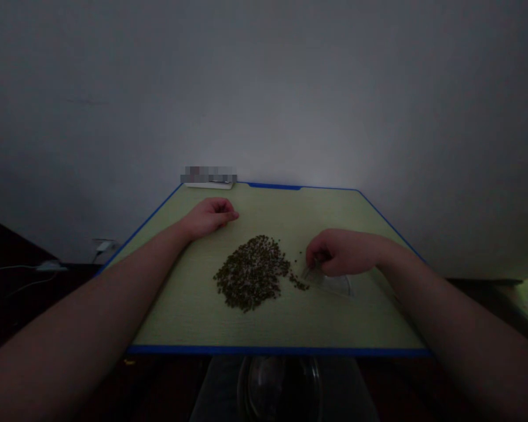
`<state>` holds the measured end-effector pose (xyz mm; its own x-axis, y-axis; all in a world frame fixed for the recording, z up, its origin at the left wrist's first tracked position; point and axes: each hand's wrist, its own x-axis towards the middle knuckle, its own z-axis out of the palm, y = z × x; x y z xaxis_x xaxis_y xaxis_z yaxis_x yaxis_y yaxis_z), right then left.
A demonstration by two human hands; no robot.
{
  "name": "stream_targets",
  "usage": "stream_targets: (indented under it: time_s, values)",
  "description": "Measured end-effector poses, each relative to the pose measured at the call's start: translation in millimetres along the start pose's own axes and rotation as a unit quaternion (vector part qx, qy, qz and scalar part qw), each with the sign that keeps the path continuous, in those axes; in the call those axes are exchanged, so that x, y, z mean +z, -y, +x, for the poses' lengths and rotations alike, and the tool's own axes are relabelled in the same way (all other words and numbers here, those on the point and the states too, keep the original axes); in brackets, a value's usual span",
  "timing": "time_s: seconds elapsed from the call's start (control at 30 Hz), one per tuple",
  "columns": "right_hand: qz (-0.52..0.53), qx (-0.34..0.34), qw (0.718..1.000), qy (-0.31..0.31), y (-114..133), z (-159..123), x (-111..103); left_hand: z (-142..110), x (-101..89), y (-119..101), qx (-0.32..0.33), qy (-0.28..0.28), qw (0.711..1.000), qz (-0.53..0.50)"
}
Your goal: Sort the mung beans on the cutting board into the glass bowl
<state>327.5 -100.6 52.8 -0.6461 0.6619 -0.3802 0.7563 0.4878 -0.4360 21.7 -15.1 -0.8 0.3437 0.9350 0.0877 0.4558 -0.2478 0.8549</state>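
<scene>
A pile of small dark green beans (pixel 252 271) lies in the middle of a pale green table (pixel 193 310) with a blue edge. My left hand (pixel 210 216) rests on the table behind and left of the pile, fingers curled loosely, holding nothing that I can see. My right hand (pixel 338 251) is closed in a pinch just right of the pile, on the near rim of a small clear dish (pixel 334 285). A few stray beans (pixel 299 284) lie between the pile and the dish.
A white flat object (pixel 210 184) sits at the table's far left edge against the wall. A clear glass bowl (pixel 280 387) is below the near edge, on my lap. Cables and a plug (pixel 102 246) lie on the dark floor at left.
</scene>
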Motion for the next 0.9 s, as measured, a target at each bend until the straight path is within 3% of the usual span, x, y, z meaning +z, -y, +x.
stream_targets:
  time_s: [0.9]
  values:
    - [-0.012,0.009,1.0,0.012,-1.0,-5.4,-1.6,1.0,-0.3,3.1,0.002,0.007,1.0,0.002]
